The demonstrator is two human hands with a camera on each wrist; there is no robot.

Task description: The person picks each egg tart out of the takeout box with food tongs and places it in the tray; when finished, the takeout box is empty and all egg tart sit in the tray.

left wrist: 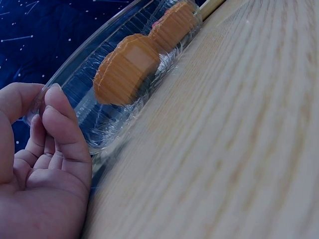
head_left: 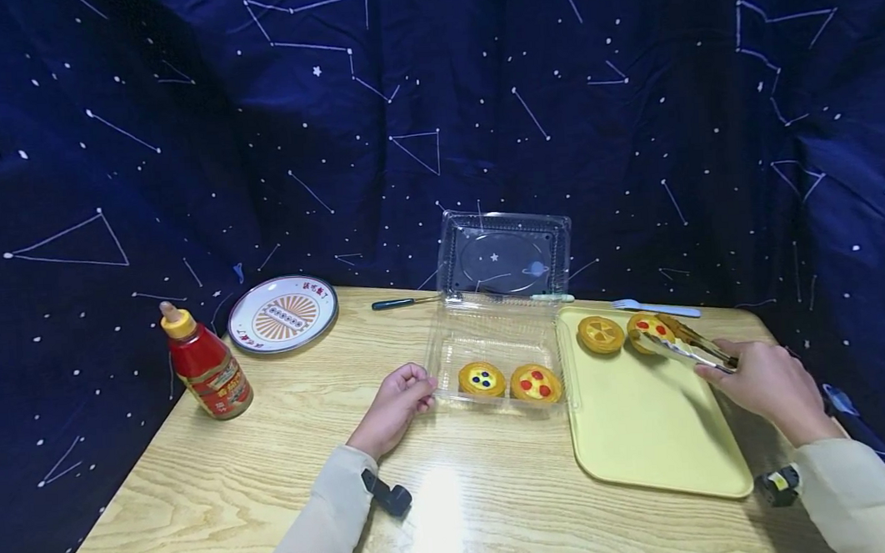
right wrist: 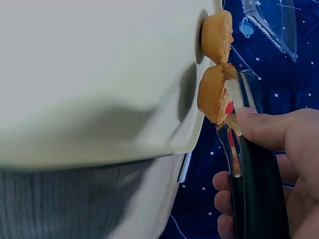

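Observation:
My left hand pinches the near left corner of a clear plastic clamshell box, its lid standing raised at the back. Inside the box lie a tart with blue dots and a tart with red dots. In the right wrist view, my right hand grips dark-handled metal tongs. The tong tips are around another red-dotted tart at the back of the yellow tray. A plainer yellow tart sits just left of it on the tray.
A red sauce bottle with a yellow cap stands at the left, beside a round patterned plate. Behind the box lies a dark-handled utensil. A light blue fork lies behind the tray. A dark starry cloth hangs along the table's back.

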